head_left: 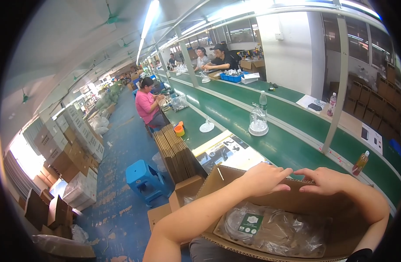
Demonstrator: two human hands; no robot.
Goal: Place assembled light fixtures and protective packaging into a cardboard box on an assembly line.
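One long green worktop (292, 148) runs away beyond the open carton (342, 208), and here's that carton: just one, corrugated brown cardboard, right by the wearer's lap. Left of it, a tight, ridged bundle of folded cardboard (174, 150), too packed to count, then one smooth blue plastic stool (143, 172). The left forearm (209, 203) blocks the carton's left side. Inside it, crinkly clear wrapping (281, 225). Two hands now, left hand (268, 177) and right hand (322, 180), slightly apart, curling over its far rim; how firmly, I cannot tell. Beyond it, one clear dome (258, 120), three bottles (360, 163). Within, one green card (250, 223).
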